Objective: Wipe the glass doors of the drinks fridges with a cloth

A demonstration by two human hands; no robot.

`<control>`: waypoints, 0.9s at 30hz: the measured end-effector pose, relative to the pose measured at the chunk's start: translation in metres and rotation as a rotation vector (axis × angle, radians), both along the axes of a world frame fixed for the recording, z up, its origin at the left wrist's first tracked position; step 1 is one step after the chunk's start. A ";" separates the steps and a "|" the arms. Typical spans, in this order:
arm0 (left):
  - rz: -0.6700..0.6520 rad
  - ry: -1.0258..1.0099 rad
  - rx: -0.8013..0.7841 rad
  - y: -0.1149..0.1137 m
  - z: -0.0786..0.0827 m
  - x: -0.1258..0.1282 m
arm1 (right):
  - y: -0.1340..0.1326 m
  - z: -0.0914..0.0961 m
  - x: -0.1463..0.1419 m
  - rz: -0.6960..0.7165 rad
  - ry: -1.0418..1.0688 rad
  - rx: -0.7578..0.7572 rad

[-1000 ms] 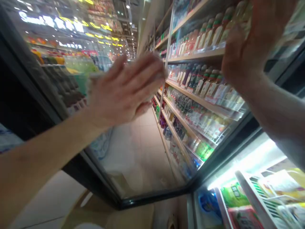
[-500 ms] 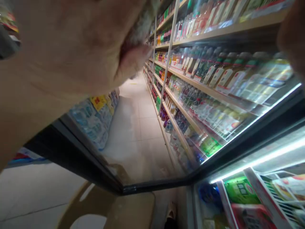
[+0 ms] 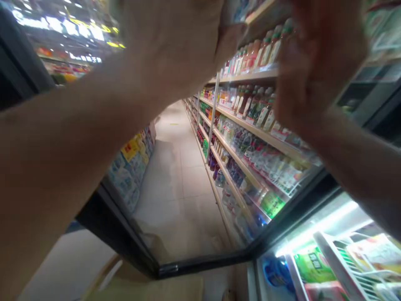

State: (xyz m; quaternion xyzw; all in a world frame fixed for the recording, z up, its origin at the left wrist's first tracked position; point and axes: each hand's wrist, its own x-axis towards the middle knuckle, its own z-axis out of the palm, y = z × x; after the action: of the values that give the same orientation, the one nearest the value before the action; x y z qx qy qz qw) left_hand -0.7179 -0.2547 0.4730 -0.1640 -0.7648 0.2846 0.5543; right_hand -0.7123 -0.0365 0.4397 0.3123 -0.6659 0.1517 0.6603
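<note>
My left hand (image 3: 184,46) reaches in close to the camera at the upper middle, in front of the open glass door (image 3: 169,217) with its black frame. Its thumb is bent toward the palm side and the other fingers are cut off by the top edge. It appears closed round something that I cannot make out. On the other side, my right hand (image 3: 316,71) is raised near the door's right part, smeared by motion, so its fingers do not show clearly. Whether either hand touches the glass is unclear.
Through the glass, shelves of bottled drinks (image 3: 260,104) run along an aisle floor (image 3: 175,167). Wrapped packs (image 3: 125,179) are stacked at left. Below right is a lit cooler with a green package (image 3: 313,265) and wire racks. A tan chair (image 3: 150,288) stands under the door.
My left hand has moved right in the view, and my right hand has come further in from the right edge. The view has shifted, showing more of the ceiling lights.
</note>
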 end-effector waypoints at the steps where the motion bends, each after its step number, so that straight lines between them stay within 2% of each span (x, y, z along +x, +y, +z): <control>1: -0.090 0.008 0.085 0.008 0.004 0.016 | -0.018 -0.002 0.011 0.052 0.002 0.091; 3: -0.297 -0.025 0.185 0.012 0.008 0.046 | -0.050 -0.011 0.030 0.065 -0.045 0.154; 5: -0.415 -0.104 0.169 -0.001 0.009 0.068 | -0.071 -0.019 0.041 0.018 -0.114 0.107; 6: -0.435 -0.152 0.173 -0.012 0.010 0.075 | -0.078 -0.022 0.043 -0.001 -0.139 0.080; 7: -0.443 -0.138 0.251 -0.025 0.010 0.080 | -0.086 -0.022 0.044 -0.014 -0.156 0.055; 10: -0.462 0.093 0.491 -0.060 0.010 0.082 | -0.111 -0.011 0.044 -0.001 -0.148 0.016; 13: -0.405 0.135 0.519 -0.076 0.004 0.078 | -0.140 0.008 0.045 0.038 -0.088 -0.020; 15: -0.420 0.164 0.494 -0.076 -0.001 0.077 | -0.143 0.019 0.042 0.044 -0.022 -0.031; 16: -0.428 0.185 0.479 -0.075 -0.004 0.077 | -0.134 0.023 0.038 0.034 0.010 -0.036; 18: -0.404 0.219 0.454 -0.070 -0.008 0.078 | -0.092 0.027 0.024 -0.020 0.062 -0.066; 21: -0.304 0.260 0.428 -0.064 -0.010 0.077 | 0.015 0.025 -0.009 -0.172 0.034 -0.273; 23: -0.235 0.278 0.427 -0.060 -0.008 0.074 | 0.077 0.020 -0.027 -0.244 -0.008 -0.504; 24: -0.209 0.285 0.430 -0.058 -0.007 0.072 | 0.094 0.016 -0.032 -0.260 -0.018 -0.595; 25: -0.189 0.290 0.435 -0.056 -0.006 0.070 | 0.096 0.009 -0.032 -0.260 -0.021 -0.602; 26: -0.172 0.296 0.443 -0.054 -0.006 0.068 | 0.085 0.000 -0.029 -0.259 -0.014 -0.567; 27: -0.160 0.302 0.453 -0.051 -0.008 0.067 | 0.062 -0.011 -0.022 -0.269 -0.015 -0.447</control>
State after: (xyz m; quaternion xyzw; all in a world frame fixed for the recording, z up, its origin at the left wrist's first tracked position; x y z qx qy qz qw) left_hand -0.6508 -0.3060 0.4654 -0.0514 -0.7025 0.0828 0.7050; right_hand -0.7347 0.0257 0.4284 0.0659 -0.6563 0.2083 0.7222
